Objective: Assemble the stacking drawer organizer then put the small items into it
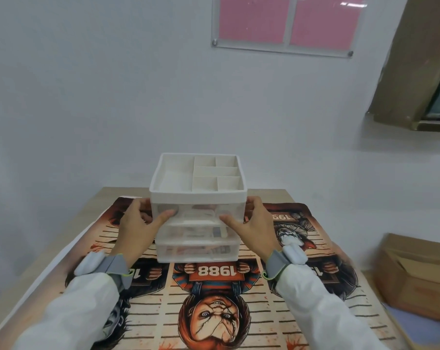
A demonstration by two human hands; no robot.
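The white stacking drawer organizer (198,198) stands in the middle of the table on a printed mat. Its top tray (178,173) is split into several open compartments that look empty. Below it are clear drawers; small items show dimly through the lower drawer fronts (196,250). My left hand (138,223) grips the left side of the upper drawer unit, thumb on its front. My right hand (251,221) grips the right side the same way. The upper unit sits over the lower drawers; whether it rests fully on them I cannot tell.
The printed mat (213,311) with horror-figure art covers most of the wooden table (277,195). A cardboard box (413,274) sits beyond the table's right edge, with a blue sheet (416,327) below it. The white wall lies close behind the table.
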